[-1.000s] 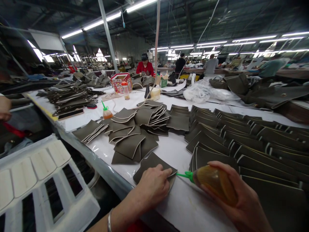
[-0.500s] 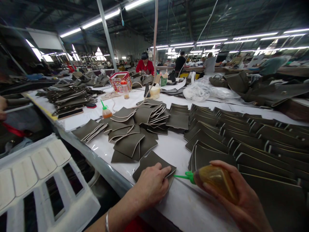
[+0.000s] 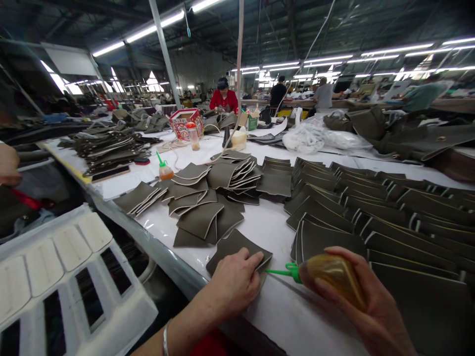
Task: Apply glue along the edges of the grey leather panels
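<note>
My left hand presses with curled fingers on a dark olive leather piece near the table's front edge. My right hand is wrapped round an amber glue bottle. The bottle's green nozzle points left at the right edge of that piece. Just beyond the bottle lie overlapping rows of olive pieces with pale edges.
A loose heap of olive pieces lies mid-table, with a second small glue bottle behind it. A white plastic crate stands at lower left. Another person's hand shows at the left edge. A worker in red sits at the far end.
The view has shifted slightly. Both hands keep their hold, and the nozzle has crept a little left along the piece's edge.
</note>
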Motion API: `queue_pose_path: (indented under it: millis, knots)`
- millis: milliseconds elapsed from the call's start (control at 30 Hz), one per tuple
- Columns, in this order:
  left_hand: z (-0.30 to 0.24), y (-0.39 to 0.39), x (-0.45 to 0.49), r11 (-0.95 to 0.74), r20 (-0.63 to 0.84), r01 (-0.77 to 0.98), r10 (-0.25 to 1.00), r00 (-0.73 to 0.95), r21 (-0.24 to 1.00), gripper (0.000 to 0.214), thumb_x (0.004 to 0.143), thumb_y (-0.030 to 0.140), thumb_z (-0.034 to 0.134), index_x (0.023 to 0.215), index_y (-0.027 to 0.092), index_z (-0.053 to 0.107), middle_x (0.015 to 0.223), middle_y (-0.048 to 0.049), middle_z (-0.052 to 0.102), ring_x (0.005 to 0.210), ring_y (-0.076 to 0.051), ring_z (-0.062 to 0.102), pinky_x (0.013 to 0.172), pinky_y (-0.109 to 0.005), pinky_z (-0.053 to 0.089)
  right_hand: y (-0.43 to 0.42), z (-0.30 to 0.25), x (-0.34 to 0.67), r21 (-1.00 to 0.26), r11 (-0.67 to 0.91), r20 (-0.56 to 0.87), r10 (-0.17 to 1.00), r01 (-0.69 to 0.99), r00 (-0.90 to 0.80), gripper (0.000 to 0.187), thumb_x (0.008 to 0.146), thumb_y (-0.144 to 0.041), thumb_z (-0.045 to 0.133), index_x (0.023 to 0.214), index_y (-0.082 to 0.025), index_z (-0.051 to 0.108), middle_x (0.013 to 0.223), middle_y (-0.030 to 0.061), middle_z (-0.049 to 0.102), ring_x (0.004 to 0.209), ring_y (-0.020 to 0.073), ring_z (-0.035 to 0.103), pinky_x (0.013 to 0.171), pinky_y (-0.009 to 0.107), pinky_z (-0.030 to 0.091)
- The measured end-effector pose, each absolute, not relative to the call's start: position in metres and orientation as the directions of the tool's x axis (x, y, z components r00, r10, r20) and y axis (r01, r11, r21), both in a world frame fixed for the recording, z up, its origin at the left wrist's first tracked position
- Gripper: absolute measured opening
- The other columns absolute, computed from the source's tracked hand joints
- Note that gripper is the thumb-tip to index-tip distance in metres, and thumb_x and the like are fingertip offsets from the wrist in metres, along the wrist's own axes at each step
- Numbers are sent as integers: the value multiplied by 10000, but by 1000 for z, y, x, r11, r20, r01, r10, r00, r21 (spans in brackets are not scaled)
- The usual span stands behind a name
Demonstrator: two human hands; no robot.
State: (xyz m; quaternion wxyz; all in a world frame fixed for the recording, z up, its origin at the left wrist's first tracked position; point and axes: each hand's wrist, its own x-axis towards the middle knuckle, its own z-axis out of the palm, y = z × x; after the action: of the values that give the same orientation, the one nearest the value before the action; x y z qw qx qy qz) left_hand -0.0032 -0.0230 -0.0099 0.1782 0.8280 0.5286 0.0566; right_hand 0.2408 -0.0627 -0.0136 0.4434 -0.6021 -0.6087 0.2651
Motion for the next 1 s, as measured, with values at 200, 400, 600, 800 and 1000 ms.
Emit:
queue_pose_path:
  millis: [200,400,600,800,1000]
  knots:
    - [-9,-26,-5,-387,-82,850,894,441,359,479,899,257,379,1362,284,502,1017,-57,614,876,-242,654,779,-351,523,-68,-25,246,-859,138,160,987,493,1,508,838,-533,682,1247,-293,501,1039,20,681,859,228,694,686,240,589]
    - [-8,-25,-4,-377,-98,851,894,438,365,476,908,256,370,1366,270,500,1038,-57,610,894,-241,652,795,-350,522,-75,-21,241,-860,140,175,984,490,25,504,795,-522,715,1206,-284,548,1000,16,695,822,237,700,675,252,593]
    - [-9,-27,-5,-375,-92,843,893,440,386,475,921,262,364,1379,259,491,1067,-59,605,916,-239,651,823,-353,523,-79,-21,238,-861,124,185,980,493,76,481,835,-539,679,1220,-299,521,1030,9,675,826,215,693,696,240,582]
    - [-8,-28,-6,-365,-100,845,896,433,391,464,934,277,367,1386,267,475,1078,-53,596,935,-228,642,833,-339,513,-85,-27,234,-897,111,111,994,429,-24,509,846,-538,671,1250,-298,475,1027,9,678,832,217,696,704,237,581]
    - [-8,-28,-6,-356,-114,849,897,428,390,457,939,278,360,1381,271,476,1083,-52,593,954,-227,639,855,-334,503,-86,-29,235,-892,106,102,994,440,-33,499,856,-541,663,1260,-328,462,1097,3,659,886,214,689,743,239,576]
